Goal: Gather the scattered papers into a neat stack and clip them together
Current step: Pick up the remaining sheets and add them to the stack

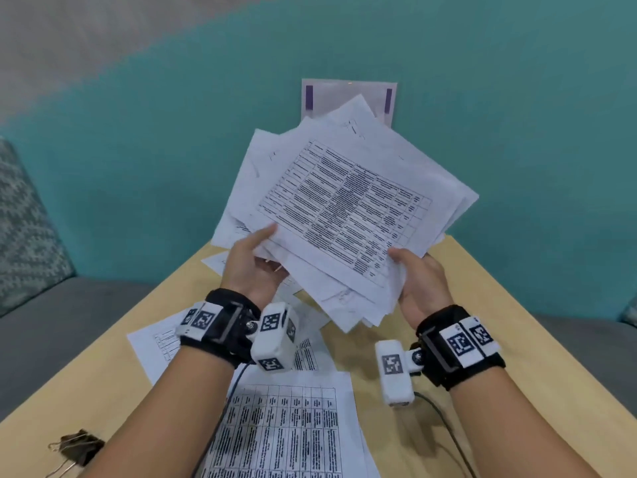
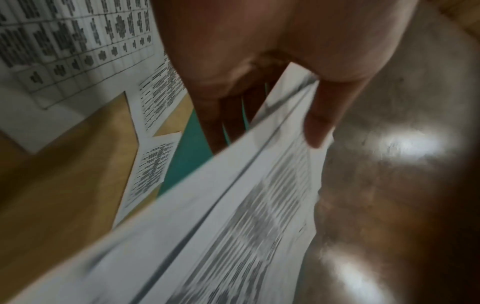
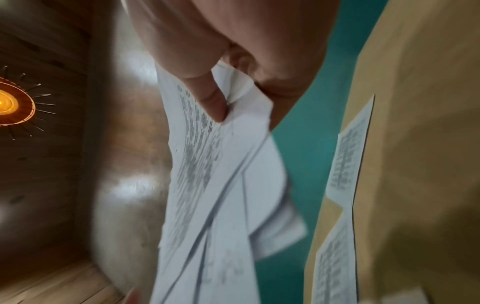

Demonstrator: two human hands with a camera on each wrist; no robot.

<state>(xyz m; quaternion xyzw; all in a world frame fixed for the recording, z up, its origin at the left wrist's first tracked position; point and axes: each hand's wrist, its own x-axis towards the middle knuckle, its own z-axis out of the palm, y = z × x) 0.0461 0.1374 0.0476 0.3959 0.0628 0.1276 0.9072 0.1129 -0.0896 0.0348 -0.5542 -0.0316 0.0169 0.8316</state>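
We note left hand (image 1: 253,267) and right hand (image 1: 422,282) each gripping an edge of the uneven paper bundle (image 1: 344,208), thumbs on top, above the table (image 1: 465,326).

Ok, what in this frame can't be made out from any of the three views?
- Printed text on the held sheaf of papers: too small in the head view, motion-blurred in both wrist views.
- Left hand fingers beneath the sheaf: covered by paper.
- Binder clips: cut by the head view's bottom edge, count unclear.
- Loose sheets on the table: partly hidden by forearms and wrist cameras.
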